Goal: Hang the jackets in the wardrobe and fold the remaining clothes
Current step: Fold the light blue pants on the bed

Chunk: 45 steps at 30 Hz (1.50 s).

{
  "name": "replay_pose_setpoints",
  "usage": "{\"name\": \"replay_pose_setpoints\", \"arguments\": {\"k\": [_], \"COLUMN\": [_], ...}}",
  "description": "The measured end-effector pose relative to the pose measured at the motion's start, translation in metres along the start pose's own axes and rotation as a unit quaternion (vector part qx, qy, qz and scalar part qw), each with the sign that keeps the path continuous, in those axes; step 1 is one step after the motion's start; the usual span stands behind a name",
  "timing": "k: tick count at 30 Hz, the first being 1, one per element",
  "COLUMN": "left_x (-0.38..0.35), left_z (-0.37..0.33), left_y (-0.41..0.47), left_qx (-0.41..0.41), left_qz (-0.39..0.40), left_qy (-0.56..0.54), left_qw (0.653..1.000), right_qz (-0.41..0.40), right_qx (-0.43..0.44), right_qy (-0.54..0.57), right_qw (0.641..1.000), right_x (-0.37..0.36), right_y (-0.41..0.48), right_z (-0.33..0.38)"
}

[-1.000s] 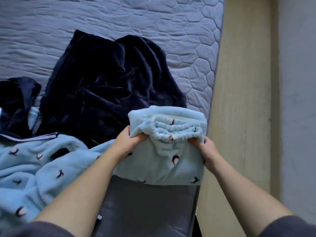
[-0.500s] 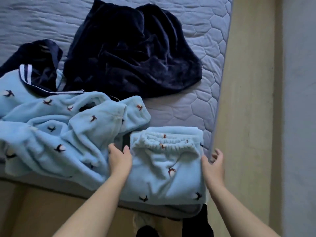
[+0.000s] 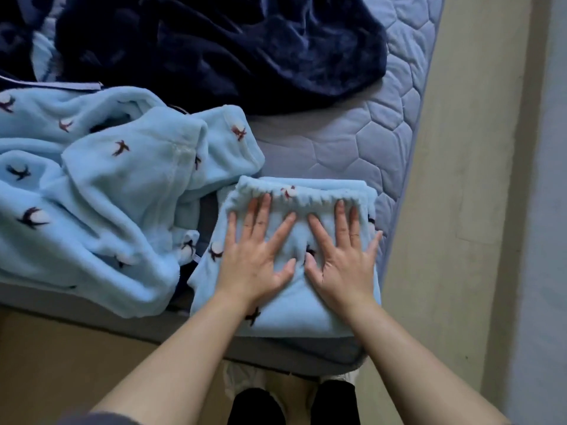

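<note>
Folded blue fleece trousers [image 3: 291,308] sit at near corner of mattress [image 3: 352,142], elastic waistband [image 3: 306,194] on far edge. I have left hand [image 3: 254,256] and right hand [image 3: 340,259] flat on top, side by side, fingers splayed, pressing, gripping nothing. I judge fleece light, soft, springy: bundle likely to puff open, so press it flat first. To lift, I'd slide palms under both side edges, not pinch top layer. Unfolded matching top [image 3: 101,194] just beside, left. Navy plush garment [image 3: 221,47] beyond, probably heavier and floppy
</note>
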<state>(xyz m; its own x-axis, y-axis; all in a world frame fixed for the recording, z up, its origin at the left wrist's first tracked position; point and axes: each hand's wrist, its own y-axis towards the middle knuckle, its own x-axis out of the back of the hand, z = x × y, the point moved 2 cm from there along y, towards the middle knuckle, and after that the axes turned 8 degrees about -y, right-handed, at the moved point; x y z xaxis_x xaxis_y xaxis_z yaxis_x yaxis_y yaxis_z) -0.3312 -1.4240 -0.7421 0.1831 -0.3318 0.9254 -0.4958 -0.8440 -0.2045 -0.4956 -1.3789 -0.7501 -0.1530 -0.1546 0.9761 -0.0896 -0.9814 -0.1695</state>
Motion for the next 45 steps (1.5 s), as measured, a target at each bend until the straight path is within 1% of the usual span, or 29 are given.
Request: {"name": "replay_pose_setpoints", "arguments": {"k": [2,4,5,6,8,10,11,12,13,15,16,17,18,19,20,21,22,24,26,29,31,33,35,38,41,44,45], "left_x": [-0.023,-0.028,-0.024,-0.018,0.001,0.014,0.018,0.022,0.026,0.030,0.032,0.034,0.039,0.045,0.055,0.067,0.081,0.113,0.153,0.229,0.287,0.343,0.391,0.442,0.467,0.472,0.472], "left_z": [0.014,0.024,0.027,0.032,0.042,0.046,0.048,0.050,0.052,0.058,0.061,0.061,0.060,0.057,0.053,0.047,0.041,0.029,0.013,-0.008,-0.024,-0.042,-0.059,-0.080,-0.099,-0.127,-0.136], "left_y": [0.003,0.003,0.000,-0.006,-0.021,-0.033,-0.035,-0.034,-0.031,-0.023,-0.019,-0.015,-0.012,-0.011,-0.011,-0.013,-0.017,-0.028,-0.043,-0.071,-0.096,-0.129,-0.170,-0.252,-0.350,-0.454,-0.488], "left_qx": [-0.003,-0.023,-0.023,0.003,0.091,0.111,0.117,0.143,0.195,0.337,0.397,0.431,0.443,0.445,0.441,0.430,0.416,0.392,0.367,0.337,0.314,0.293,0.279,0.267,0.282,0.309,0.320], "left_qz": [0.002,-0.007,-0.008,-0.007,-0.002,0.010,0.008,-0.002,-0.020,-0.033,-0.012,0.021,0.066,0.114,0.155,0.188,0.211,0.234,0.235,0.204,0.178,0.137,0.070,-0.040,-0.145,-0.261,-0.306], "left_qy": [0.034,0.045,0.036,0.017,-0.088,-0.210,-0.256,-0.302,-0.347,-0.427,-0.468,-0.517,-0.565,-0.598,-0.618,-0.632,-0.643,-0.665,-0.688,-0.711,-0.717,-0.715,-0.720,-0.729,-0.729,-0.706,-0.697], "left_qw": [0.999,0.999,0.999,1.000,0.992,0.971,0.960,0.943,0.917,0.839,0.790,0.740,0.693,0.657,0.633,0.616,0.607,0.591,0.580,0.582,0.596,0.620,0.631,0.629,0.607,0.581,0.564], "right_qz": [0.011,0.008,0.007,0.013,0.044,0.051,0.037,0.026,0.027,0.069,0.107,0.149,0.188,0.219,0.248,0.275,0.299,0.328,0.335,0.326,0.322,0.319,0.338,0.405,0.490,0.537,0.545], "right_qx": [-0.006,0.003,-0.005,-0.026,-0.082,-0.121,-0.136,-0.161,-0.195,-0.260,-0.275,-0.283,-0.287,-0.294,-0.301,-0.304,-0.299,-0.275,-0.251,-0.215,-0.178,-0.127,-0.072,0.019,0.122,0.213,0.241], "right_qy": [-0.008,-0.004,0.010,0.040,0.165,0.285,0.318,0.349,0.388,0.477,0.511,0.538,0.563,0.586,0.608,0.624,0.634,0.650,0.661,0.680,0.689,0.688,0.683,0.640,0.567,0.483,0.460], "right_qw": [1.000,1.000,1.000,0.999,0.982,0.950,0.938,0.923,0.900,0.837,0.807,0.780,0.752,0.722,0.692,0.665,0.647,0.628,0.623,0.620,0.625,0.639,0.644,0.652,0.651,0.659,0.659], "right_x": [-0.021,-0.025,-0.021,-0.016,-0.003,0.008,0.012,0.015,0.017,0.020,0.021,0.021,0.024,0.030,0.039,0.052,0.069,0.106,0.151,0.228,0.280,0.328,0.370,0.423,0.464,0.489,0.496], "right_y": [0.001,0.002,0.000,-0.003,-0.011,-0.021,-0.025,-0.026,-0.026,-0.024,-0.022,-0.020,-0.019,-0.020,-0.022,-0.026,-0.030,-0.041,-0.053,-0.066,-0.075,-0.085,-0.095,-0.116,-0.139,-0.168,-0.181], "right_z": [-0.009,-0.011,-0.014,-0.018,-0.026,-0.031,-0.033,-0.035,-0.038,-0.045,-0.048,-0.051,-0.053,-0.054,-0.055,-0.057,-0.058,-0.060,-0.058,-0.046,-0.034,-0.018,0.001,0.036,0.083,0.147,0.173]}}
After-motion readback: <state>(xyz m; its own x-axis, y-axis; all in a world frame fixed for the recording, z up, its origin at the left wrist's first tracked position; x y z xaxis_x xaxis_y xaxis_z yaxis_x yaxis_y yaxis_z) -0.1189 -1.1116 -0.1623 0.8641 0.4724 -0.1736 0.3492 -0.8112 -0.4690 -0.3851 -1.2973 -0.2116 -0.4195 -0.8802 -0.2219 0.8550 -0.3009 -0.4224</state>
